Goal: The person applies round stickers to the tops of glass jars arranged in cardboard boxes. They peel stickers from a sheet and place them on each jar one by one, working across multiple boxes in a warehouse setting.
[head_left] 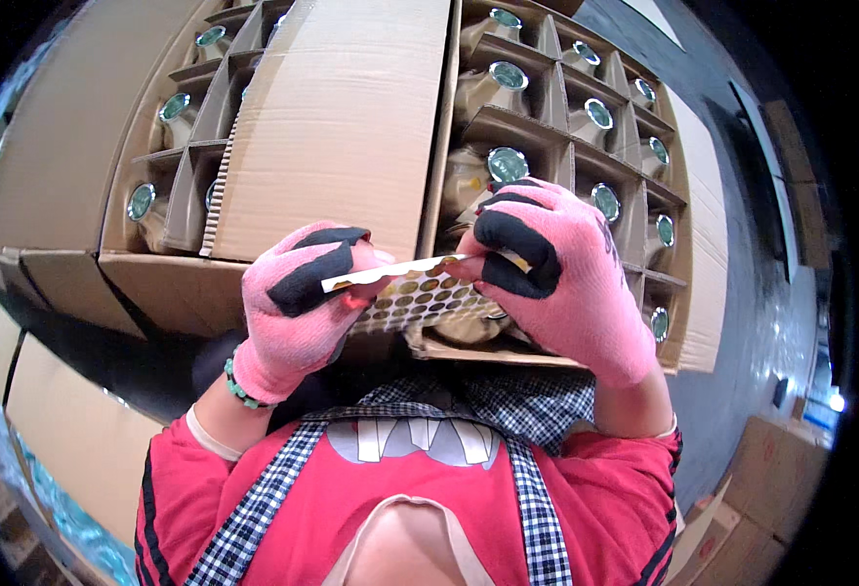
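Between my hands is a white sheet of round gold stickers, tilted so its upper edge faces me. My left hand, in a pink glove with black finger pieces, pinches the sheet's left end. At its right end, my right hand, gloved the same way, has its fingertips closed on the sheet. Just beyond the right hand stands a bottle with a round green top, in a compartment of the right-hand open carton. Part of that carton's near row is hidden by my hands and the sheet.
On the left stands another open carton with cardboard dividers and green-topped bottles. A raised cardboard flap lies between the cartons. Brown boxes are stacked at the lower right, beside the grey floor.
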The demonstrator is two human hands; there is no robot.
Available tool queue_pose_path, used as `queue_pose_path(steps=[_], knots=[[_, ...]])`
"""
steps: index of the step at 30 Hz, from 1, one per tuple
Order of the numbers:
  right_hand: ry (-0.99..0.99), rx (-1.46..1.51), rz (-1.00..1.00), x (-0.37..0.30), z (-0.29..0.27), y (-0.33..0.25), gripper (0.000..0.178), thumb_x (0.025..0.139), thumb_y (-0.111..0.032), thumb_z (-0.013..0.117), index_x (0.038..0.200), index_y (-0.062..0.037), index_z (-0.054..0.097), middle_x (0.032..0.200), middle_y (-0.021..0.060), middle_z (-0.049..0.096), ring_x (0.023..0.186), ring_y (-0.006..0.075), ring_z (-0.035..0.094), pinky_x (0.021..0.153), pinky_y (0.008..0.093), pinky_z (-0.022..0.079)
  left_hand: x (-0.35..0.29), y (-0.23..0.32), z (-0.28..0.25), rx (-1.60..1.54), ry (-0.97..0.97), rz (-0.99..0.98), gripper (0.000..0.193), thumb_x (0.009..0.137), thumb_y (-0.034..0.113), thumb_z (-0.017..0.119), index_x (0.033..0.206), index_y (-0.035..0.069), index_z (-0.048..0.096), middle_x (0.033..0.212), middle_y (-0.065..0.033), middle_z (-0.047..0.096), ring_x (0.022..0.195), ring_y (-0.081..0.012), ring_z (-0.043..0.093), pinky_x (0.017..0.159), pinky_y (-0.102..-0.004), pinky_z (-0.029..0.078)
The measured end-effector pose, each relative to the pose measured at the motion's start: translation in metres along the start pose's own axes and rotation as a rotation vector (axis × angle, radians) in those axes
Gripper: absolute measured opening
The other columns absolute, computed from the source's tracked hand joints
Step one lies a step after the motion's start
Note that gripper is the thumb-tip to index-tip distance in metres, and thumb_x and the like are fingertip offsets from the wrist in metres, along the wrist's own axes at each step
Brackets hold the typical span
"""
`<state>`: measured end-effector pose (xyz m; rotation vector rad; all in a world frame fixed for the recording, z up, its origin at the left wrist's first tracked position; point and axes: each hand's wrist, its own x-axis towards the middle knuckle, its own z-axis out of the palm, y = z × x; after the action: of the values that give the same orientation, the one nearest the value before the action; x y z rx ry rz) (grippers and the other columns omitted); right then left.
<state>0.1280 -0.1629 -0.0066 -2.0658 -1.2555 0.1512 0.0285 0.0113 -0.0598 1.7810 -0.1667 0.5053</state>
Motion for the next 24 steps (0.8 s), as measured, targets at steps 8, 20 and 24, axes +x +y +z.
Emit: queue_pose_path(steps=[8,20,24], knots=[[0.105,0.086,-0.004,-0.053,-0.053,0.055,0.018,0.057,-0.001,0.064,0.071,-0.0016,0.052,0.067,0.0095,0.052,0.068,0.0266,0.05,0.066,0.0324,0.04,0.036,0.026,0.079,0.095,-0.032,0.004,0.019,0.06,-0.008,0.056,0.077,-0.001,0.061,0.074,-0.0085,0.059,0.072,-0.0183,0.055,0.072,-0.0282,0.044],[0.345,0.124,0.075,-0.095,-0.073,0.117,0.013,0.062,-0.005,0.06,0.068,-0.0005,0.05,0.064,0.0138,0.049,0.065,0.0314,0.05,0.06,0.0347,0.04,0.091,-0.016,0.144,-0.134,-0.31,-0.105,0.014,0.067,0.0,0.06,0.081,0.0,0.062,0.08,-0.0079,0.061,0.075,-0.0137,0.057,0.069,-0.0245,0.046],[0.367,0.086,0.12,-0.091,-0.07,0.123,0.015,0.066,-0.009,0.06,0.069,0.0003,0.05,0.063,0.0148,0.049,0.064,0.0312,0.05,0.058,0.0344,0.04,0.105,-0.042,0.144,-0.293,-0.366,-0.17,0.026,0.073,0.018,0.061,0.084,-0.005,0.058,0.081,-0.0066,0.056,0.075,-0.013,0.054,0.068,-0.0233,0.043]])
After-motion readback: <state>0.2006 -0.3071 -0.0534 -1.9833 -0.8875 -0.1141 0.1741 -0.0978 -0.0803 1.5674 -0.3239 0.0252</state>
